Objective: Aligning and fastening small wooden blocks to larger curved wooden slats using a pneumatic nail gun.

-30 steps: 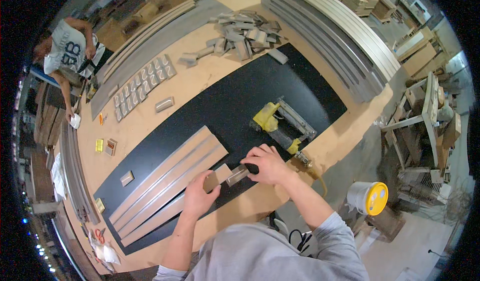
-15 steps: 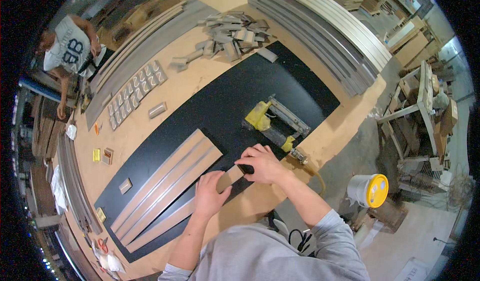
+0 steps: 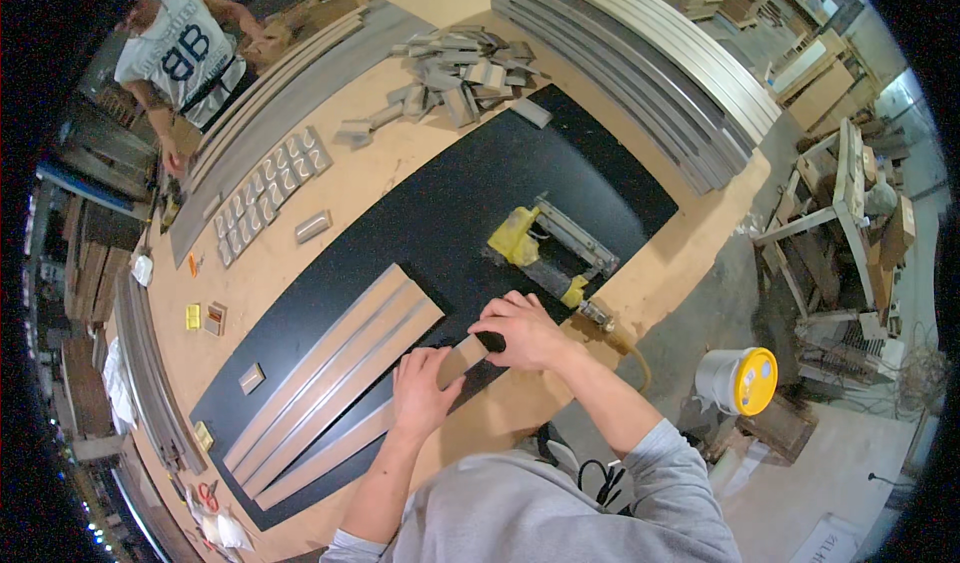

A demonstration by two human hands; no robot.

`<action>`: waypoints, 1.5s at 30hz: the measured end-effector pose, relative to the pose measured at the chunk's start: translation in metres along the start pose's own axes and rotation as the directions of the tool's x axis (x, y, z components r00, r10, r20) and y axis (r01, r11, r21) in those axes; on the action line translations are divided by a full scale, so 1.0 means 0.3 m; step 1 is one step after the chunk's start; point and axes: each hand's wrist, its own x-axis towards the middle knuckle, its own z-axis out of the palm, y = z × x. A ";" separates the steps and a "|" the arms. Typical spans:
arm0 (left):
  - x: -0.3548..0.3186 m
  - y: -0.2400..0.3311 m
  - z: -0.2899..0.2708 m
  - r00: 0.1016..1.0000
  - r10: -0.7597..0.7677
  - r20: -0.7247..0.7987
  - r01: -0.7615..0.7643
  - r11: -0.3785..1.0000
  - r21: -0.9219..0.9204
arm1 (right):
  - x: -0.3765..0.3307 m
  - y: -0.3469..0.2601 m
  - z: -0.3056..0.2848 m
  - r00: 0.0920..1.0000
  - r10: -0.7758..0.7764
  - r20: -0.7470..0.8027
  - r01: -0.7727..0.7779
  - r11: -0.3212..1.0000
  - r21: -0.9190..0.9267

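A long brown wooden strip (image 3: 328,456) lies slantwise on the black board (image 3: 420,233), its near end between my hands. My left hand (image 3: 422,391) is closed over the strip, thumb on one edge and fingers on the other. At the strip's end my right hand (image 3: 527,335) curls its thumb and fingers around the tip; any small piece there is hidden. Left of my hands, several similar strips (image 3: 340,363) rest side by side, fanning close to the held one at the far-left end. Beyond my right hand lies a nail gun (image 3: 552,253) wrapped in yellow, its hose attached.
A heap of short wooden blocks (image 3: 465,78) and rows of small curved pieces (image 3: 268,198) sit on the table. Long boards (image 3: 640,73) are stacked at the far right. A yellow-lidded bucket (image 3: 735,381) stands on the floor. Another person (image 3: 185,58) is at the far left.
My hands and the strip stay nearly in place. The person at the far left has shifted right, with an arm now reaching over the boards.
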 end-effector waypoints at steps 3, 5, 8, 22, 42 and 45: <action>0.001 -0.006 0.007 1.000 0.009 -0.002 -0.009 1.000 0.006 | 0.002 0.002 -0.001 1.000 -0.004 -0.008 0.004 1.000 0.007; 0.003 0.002 0.006 1.000 -0.008 0.020 0.008 0.999 0.045 | 0.001 0.003 -0.003 1.000 -0.002 -0.016 0.002 1.000 0.015; 0.005 0.013 0.003 0.998 -0.034 0.044 0.029 0.994 0.101 | 0.003 -0.011 -0.015 1.000 0.016 -0.017 -0.016 1.000 0.015; 0.007 0.013 0.003 0.998 -0.025 0.056 0.017 0.992 0.128 | -0.083 -0.040 0.041 0.979 0.144 -0.141 -0.140 0.989 0.041; 0.012 -0.057 0.014 0.979 -0.048 0.200 0.005 0.977 0.214 | -0.126 -0.190 0.198 0.874 0.233 -0.427 -0.228 0.972 0.063; -0.007 -0.044 0.040 0.997 -0.005 0.074 -0.007 0.987 0.164 | -0.159 -0.140 0.233 0.894 0.243 -0.376 -0.226 0.970 0.090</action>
